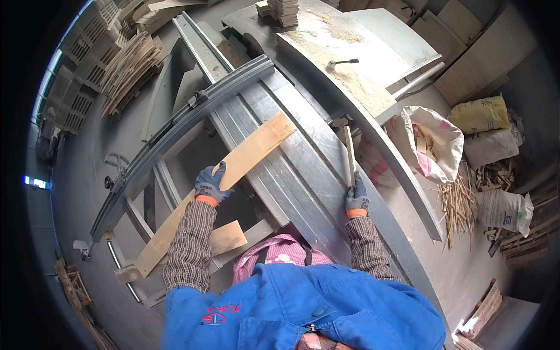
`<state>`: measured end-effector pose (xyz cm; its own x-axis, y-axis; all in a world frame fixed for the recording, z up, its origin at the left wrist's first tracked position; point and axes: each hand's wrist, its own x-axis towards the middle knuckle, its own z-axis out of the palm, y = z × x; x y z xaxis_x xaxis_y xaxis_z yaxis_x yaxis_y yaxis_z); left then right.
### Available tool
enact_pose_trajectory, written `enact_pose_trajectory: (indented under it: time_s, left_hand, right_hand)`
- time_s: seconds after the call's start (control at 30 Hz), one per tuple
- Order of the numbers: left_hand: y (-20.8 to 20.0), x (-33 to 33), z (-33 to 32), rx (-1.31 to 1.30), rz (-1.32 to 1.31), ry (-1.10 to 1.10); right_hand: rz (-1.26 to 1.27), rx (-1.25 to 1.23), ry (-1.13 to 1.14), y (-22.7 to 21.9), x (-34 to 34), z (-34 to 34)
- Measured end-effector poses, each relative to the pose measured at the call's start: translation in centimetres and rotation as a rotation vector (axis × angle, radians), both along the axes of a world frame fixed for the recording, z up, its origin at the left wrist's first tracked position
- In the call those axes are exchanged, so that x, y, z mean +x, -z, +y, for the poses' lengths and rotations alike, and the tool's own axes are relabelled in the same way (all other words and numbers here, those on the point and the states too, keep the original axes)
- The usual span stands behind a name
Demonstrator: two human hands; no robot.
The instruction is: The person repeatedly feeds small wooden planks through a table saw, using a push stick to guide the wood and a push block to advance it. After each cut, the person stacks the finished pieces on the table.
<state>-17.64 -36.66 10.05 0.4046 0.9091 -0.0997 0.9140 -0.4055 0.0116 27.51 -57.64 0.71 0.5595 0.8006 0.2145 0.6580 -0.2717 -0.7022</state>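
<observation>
My left hand (214, 185), in a grey-blue glove with an orange cuff, is closed on a long pale wooden board (256, 149). The board lies slantwise: its far end is over the grooved metal table (309, 198) of a sliding table saw, its near end beyond the left side of the table. My right hand (357, 197), gloved alike, grips the near end of a thin wooden strip (349, 153) that points away from me along the right part of the table. The fingertips of both hands are partly hidden. Near my left forearm lies a shorter wood piece (229, 236).
A long metal fence (201, 98) crosses the far left of the table. Sawdust (350, 76) and a black-handled lever (343, 62) are on the far right surface. An open white sack (434, 146) of offcuts stands at right, stacked boards (134, 73) at far left.
</observation>
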Motion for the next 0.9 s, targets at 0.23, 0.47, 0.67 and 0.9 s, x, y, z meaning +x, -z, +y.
enact_pose_trajectory:
  time_s: [0.23,0.47,0.67,0.9]
  left_hand:
    - [-1.3,7.9,13.7,-0.094,0.061,0.012]
    - [0.2,14.1,21.0,-0.295,0.14,0.015]
    - [0.2,17.3,25.1,-0.321,0.212,-0.055]
    - [0.0,16.9,24.6,-0.241,0.214,0.045]
  right_hand:
    - [0.011,-0.127,0.052,-0.7,0.4,-1.3]
    - [0.017,-0.242,0.13,-1.4,-0.3,-2.5]
    - [0.028,-0.199,0.087,-2.0,-1.6,-2.5]
    - [0.062,-0.216,0.106,-3.5,-1.4,-3.4]
